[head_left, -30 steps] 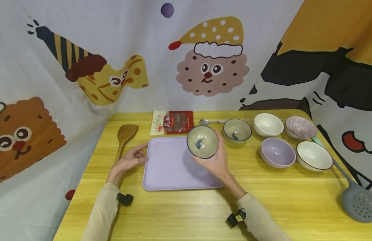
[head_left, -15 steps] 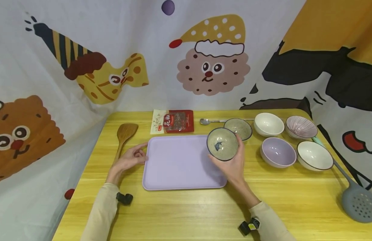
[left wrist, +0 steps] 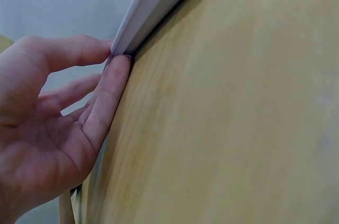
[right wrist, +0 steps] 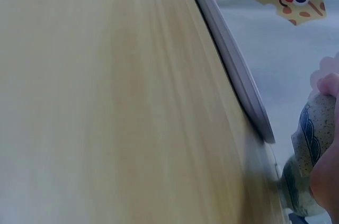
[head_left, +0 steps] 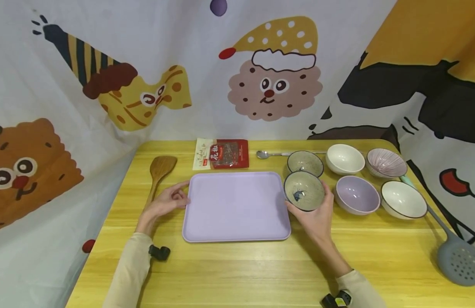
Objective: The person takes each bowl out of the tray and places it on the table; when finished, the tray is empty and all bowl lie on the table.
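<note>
My right hand grips a speckled bowl with a blue fish, holding it just past the right edge of the lilac tray. The right wrist view catches that bowl at its right edge, beside the tray's rim. A matching speckled bowl sits just behind it on the table. My left hand rests on the table with its fingers touching the tray's left edge; in the left wrist view the fingertips press against the tray rim.
Right of the tray stand a white bowl, a ribbed pink bowl, a lilac bowl and a dark-rimmed white bowl. A grey slotted skimmer, metal spoon, red packet and wooden spatula also lie about.
My right hand has carried the fish bowl rightward, from above the tray's back middle to just beyond its right edge. The left hand has stayed at the tray's left side.
</note>
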